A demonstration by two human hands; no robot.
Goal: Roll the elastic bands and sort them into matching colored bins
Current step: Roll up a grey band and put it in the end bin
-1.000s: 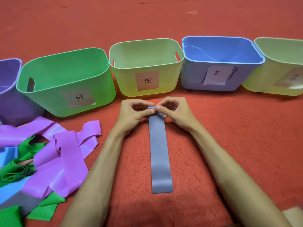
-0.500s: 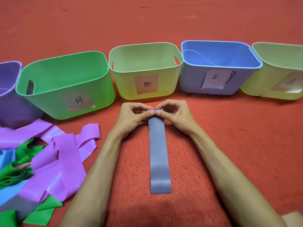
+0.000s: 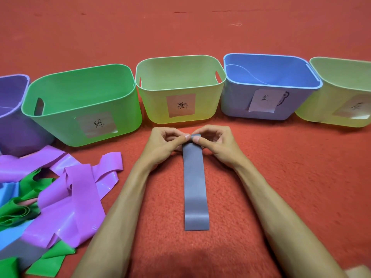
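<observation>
We see a grey band (image 3: 195, 187) lying flat on red carpet (image 3: 291, 177), its length running away from us toward the bins. Its far end sits between our two hands. The left hand (image 3: 162, 145) and right hand (image 3: 218, 145) each pinch that end between thumb and curled fingers, thumbs almost meeting. The near end lies free between the forearms. Just beyond the hands stands a row of paper-labelled bins: purple bin (image 3: 16, 133), green bin (image 3: 60, 127), yellow bin (image 3: 156, 105), blue bin (image 3: 236, 103), second yellow bin (image 3: 321, 111). At left a loose pile (image 3: 60, 197) of purple, green, blue and grey bands lies on the carpet.
</observation>
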